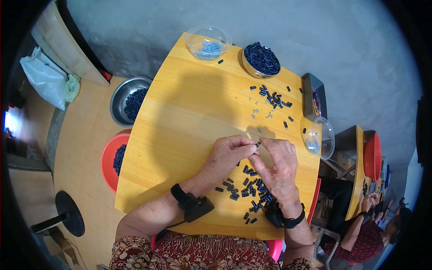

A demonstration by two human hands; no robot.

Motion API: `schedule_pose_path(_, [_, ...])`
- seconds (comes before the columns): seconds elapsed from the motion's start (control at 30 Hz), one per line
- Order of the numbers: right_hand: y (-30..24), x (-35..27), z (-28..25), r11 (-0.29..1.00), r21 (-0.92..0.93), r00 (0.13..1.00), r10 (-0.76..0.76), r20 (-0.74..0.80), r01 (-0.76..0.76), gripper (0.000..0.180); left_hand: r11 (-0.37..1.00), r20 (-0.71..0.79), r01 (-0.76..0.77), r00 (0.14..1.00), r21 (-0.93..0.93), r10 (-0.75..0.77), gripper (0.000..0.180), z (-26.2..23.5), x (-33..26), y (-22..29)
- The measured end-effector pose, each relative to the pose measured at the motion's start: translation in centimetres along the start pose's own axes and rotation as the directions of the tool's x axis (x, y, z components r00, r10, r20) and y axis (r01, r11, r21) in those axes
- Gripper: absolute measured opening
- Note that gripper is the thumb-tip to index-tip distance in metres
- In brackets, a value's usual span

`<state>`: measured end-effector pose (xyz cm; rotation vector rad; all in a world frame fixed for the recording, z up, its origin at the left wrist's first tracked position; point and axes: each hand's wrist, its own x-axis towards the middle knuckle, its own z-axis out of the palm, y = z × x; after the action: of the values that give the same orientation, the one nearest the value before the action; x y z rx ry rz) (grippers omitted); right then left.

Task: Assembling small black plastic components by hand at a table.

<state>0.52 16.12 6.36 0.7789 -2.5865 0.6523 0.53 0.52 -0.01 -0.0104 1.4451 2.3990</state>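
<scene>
Head view: left hand [229, 153] and right hand [279, 166] fingertips pinched together on one small black piece [258, 144] above yellow table [180, 135]. Finished-looking pile [252, 191] under hands — scattered black pieces [272, 96] and metal bowl [262, 59] remain, so much seems left.

Small black part [258, 144] mostly hidden between fingertips; silvery bits [260, 110] too small to identify.

Two bowls [208, 42] at the table's [180, 117] far edge — loose parts [252, 191] nearest.
</scene>
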Motion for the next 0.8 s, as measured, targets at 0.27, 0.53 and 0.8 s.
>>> schedule_pose_path(0.27, [0.44, 0.1, 0.25, 0.999, -0.028, 0.999, -0.046, -0.019, 0.045, 0.03, 0.998, 0.015, 0.05, 0.999, 0.036, -0.051, 0.024, -0.26, 0.01, 0.23])
schedule_pose_path(0.53, [0.38, 0.2, 0.0, 0.995, -0.059, 0.997, -0.08, 0.016, 0.081, 0.028, 0.992, 0.07, 0.043, 0.996, 0.12, -0.052, 0.024, -0.6, 0.15, 0.2])
schedule_pose_path(0.8, [0.62, 0.53, -0.12, 0.984, -0.086, 0.987, -0.153, 0.051, 0.157, 0.024, 0.989, 0.025, -0.01, 1.0, 0.145, 0.006, 0.02, -0.23, 0.11, -0.08])
